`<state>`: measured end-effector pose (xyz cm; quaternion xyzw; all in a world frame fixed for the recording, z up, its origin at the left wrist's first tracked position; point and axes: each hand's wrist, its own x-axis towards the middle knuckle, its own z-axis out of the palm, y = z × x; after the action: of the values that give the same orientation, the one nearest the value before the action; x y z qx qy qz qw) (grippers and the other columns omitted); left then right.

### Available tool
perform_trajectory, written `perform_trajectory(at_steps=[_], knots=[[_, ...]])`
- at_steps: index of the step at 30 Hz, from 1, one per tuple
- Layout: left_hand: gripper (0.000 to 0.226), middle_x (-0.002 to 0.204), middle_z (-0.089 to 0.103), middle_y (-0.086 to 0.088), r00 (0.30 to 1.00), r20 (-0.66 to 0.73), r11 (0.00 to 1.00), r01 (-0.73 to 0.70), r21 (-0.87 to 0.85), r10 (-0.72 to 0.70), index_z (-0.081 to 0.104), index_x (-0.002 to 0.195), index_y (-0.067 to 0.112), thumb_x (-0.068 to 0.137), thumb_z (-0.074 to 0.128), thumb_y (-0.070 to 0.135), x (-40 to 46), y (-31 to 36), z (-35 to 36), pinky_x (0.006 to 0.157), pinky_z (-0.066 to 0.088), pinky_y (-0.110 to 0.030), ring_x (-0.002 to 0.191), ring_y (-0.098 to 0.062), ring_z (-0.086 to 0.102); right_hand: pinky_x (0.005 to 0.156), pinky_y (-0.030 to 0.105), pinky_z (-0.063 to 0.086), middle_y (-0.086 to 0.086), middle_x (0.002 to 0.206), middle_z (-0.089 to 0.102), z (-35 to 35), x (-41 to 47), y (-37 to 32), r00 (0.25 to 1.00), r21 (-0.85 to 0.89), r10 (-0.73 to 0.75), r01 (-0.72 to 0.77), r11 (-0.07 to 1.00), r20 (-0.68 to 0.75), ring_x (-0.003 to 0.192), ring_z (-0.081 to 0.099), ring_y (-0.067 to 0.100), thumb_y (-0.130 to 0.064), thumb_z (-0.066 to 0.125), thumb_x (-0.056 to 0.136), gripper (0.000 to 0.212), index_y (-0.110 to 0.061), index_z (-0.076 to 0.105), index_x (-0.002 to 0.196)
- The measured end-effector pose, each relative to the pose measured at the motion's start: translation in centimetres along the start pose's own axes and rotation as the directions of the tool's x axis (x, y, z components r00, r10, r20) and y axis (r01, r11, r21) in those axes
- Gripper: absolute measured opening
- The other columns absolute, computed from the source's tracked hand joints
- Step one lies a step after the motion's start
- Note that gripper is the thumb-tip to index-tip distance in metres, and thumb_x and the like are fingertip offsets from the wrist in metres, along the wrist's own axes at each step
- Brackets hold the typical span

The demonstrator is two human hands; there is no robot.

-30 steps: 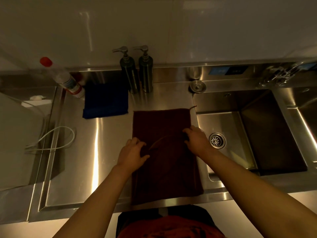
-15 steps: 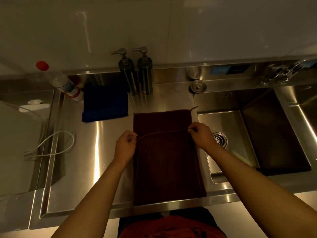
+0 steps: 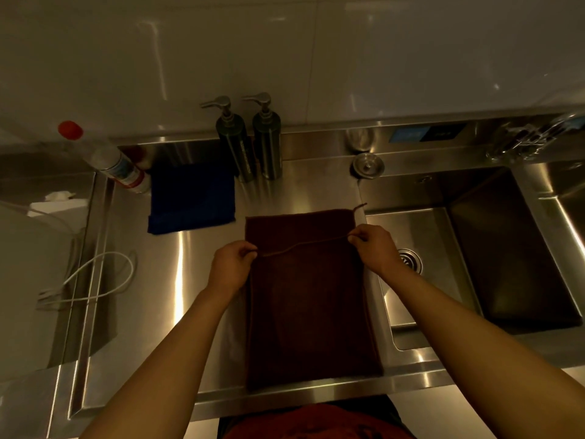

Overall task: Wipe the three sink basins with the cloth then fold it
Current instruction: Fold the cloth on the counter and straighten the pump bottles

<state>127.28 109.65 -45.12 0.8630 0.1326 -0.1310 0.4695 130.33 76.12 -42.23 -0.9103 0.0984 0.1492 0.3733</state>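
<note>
A dark maroon cloth [image 3: 310,312] lies flat on the steel counter [image 3: 190,296] between two basins, reaching from the front edge toward the wall. My left hand [image 3: 231,267] pinches the left corner of a folded-over edge of the cloth. My right hand [image 3: 376,248] pinches the right corner of that same edge. The edge runs as a thin line across the cloth between my hands, a little short of the cloth's far end. A stepped steel basin [image 3: 459,264] with a round drain [image 3: 410,259] sits right of the cloth. Another basin [image 3: 31,264] lies at the far left.
A blue cloth [image 3: 193,198] lies folded behind and left. Two metal pump dispensers [image 3: 250,141] stand at the wall. A red-capped bottle [image 3: 104,160] leans at the back left, near a white cable [image 3: 95,280]. A tap [image 3: 531,137] is at the back right.
My hands took hold of the cloth's near part, spread apart to its two sides, and carried the folded edge away from me toward the far end.
</note>
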Motion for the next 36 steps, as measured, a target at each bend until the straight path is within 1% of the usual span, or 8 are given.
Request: perform_trajectory(at_steps=[5, 9, 12, 17, 23, 27, 32, 36], knots=[[0.017, 0.087, 0.068, 0.010, 0.999, -0.046, 1.000, -0.015, 0.011, 0.015, 0.069, 0.092, 0.026, 0.106, 0.059, 0.026, 2.3, 0.5, -0.7, 0.067, 0.043, -0.019, 0.082, -0.004, 0.063, 0.096, 0.041, 0.052, 0.007, 0.111, 0.072, -0.7, 1.9, -0.7, 0.999, 0.004, -0.012, 0.012, 1.000, -0.040, 0.105, 0.065, 0.022, -0.018, 0.064, 0.099, 0.016, -0.011, 0.075, 0.108], [0.035, 0.076, 0.062, 0.004, 0.998, -0.070, 1.000, 0.001, 0.006, -0.001, 0.064, 0.081, 0.015, 0.110, 0.051, 0.029, 4.6, 1.7, -0.8, 0.056, 0.036, -0.014, 0.070, -0.004, 0.056, 0.092, 0.039, 0.052, 0.007, 0.106, 0.073, -1.1, 4.0, -1.5, 0.999, 0.006, -0.029, 0.030, 1.000, -0.046, 0.101, 0.065, 0.022, -0.016, 0.064, 0.098, 0.016, -0.010, 0.076, 0.105], [0.042, 0.069, 0.055, -0.003, 0.995, -0.091, 0.999, 0.027, -0.021, -0.029, 0.055, 0.072, 0.008, 0.110, 0.049, 0.024, 6.1, 2.6, -0.7, 0.055, 0.036, -0.023, 0.063, -0.011, 0.049, 0.091, 0.040, 0.054, 0.008, 0.103, 0.073, -1.0, 5.6, -1.7, 0.999, -0.010, -0.007, 0.007, 1.000, -0.032, 0.098, 0.067, 0.023, -0.015, 0.064, 0.098, 0.015, -0.008, 0.075, 0.104], [0.049, 0.065, 0.051, -0.001, 0.985, -0.133, 0.994, 0.107, -0.015, -0.108, 0.045, 0.062, 0.014, 0.110, 0.049, 0.024, 7.7, 3.1, -0.5, 0.051, 0.032, -0.026, 0.060, -0.011, 0.046, 0.082, 0.035, 0.053, 0.004, 0.101, 0.072, 0.0, 7.5, -1.7, 0.999, -0.052, 0.035, -0.036, 0.998, -0.034, 0.095, 0.066, 0.022, -0.017, 0.063, 0.096, 0.012, -0.014, 0.075, 0.098], [0.032, 0.074, 0.056, 0.002, 0.975, -0.173, 0.981, 0.158, 0.111, -0.137, 0.062, 0.083, 0.005, 0.108, 0.046, 0.016, 7.6, 2.3, -0.2, 0.055, 0.035, -0.026, 0.070, -0.016, 0.053, 0.082, 0.038, 0.054, 0.003, 0.104, 0.071, 0.4, 7.9, -0.9, 0.996, -0.094, 0.067, -0.073, 0.993, -0.057, 0.097, 0.066, 0.023, -0.018, 0.062, 0.097, 0.010, -0.019, 0.072, 0.098], [0.021, 0.078, 0.057, 0.006, 0.974, -0.220, 0.984, 0.093, 0.150, -0.058, 0.060, 0.089, 0.013, 0.106, 0.048, 0.015, 5.9, 1.8, -0.5, 0.054, 0.033, -0.025, 0.071, -0.011, 0.053, 0.088, 0.043, 0.055, 0.009, 0.114, 0.064, 0.0, 7.4, -0.4, 0.991, -0.057, 0.028, -0.036, 0.998, -0.129, 0.102, 0.064, 0.028, -0.017, 0.063, 0.097, 0.017, -0.014, 0.069, 0.112], [0.012, 0.092, 0.062, 0.015, 0.993, -0.120, 0.984, 0.004, 0.177, 0.017, 0.061, 0.105, 0.033, 0.102, 0.058, 0.022, 0.9, 0.4, 0.4, 0.061, 0.040, -0.021, 0.079, 0.000, 0.060, 0.089, 0.036, 0.051, 0.007, 0.116, 0.065, -0.4, 3.8, 0.3, 0.989, -0.018, 0.028, -0.031, 0.999, -0.142, 0.105, 0.063, 0.023, -0.012, 0.070, 0.091, 0.023, -0.012, 0.069, 0.115], [0.023, 0.099, 0.062, 0.013, 0.998, 0.000, 0.977, -0.061, 0.206, 0.062, 0.064, 0.105, 0.035, 0.094, 0.069, 0.015, -4.8, -0.9, 1.5, 0.069, 0.048, -0.022, 0.083, -0.001, 0.062, 0.085, 0.031, 0.052, 0.001, 0.106, 0.065, 0.4, -1.8, 1.3, 1.000, 0.047, 0.007, -0.008, 0.999, 0.021, 0.092, 0.063, 0.014, -0.004, 0.074, 0.086, 0.024, -0.013, 0.070, 0.108]])
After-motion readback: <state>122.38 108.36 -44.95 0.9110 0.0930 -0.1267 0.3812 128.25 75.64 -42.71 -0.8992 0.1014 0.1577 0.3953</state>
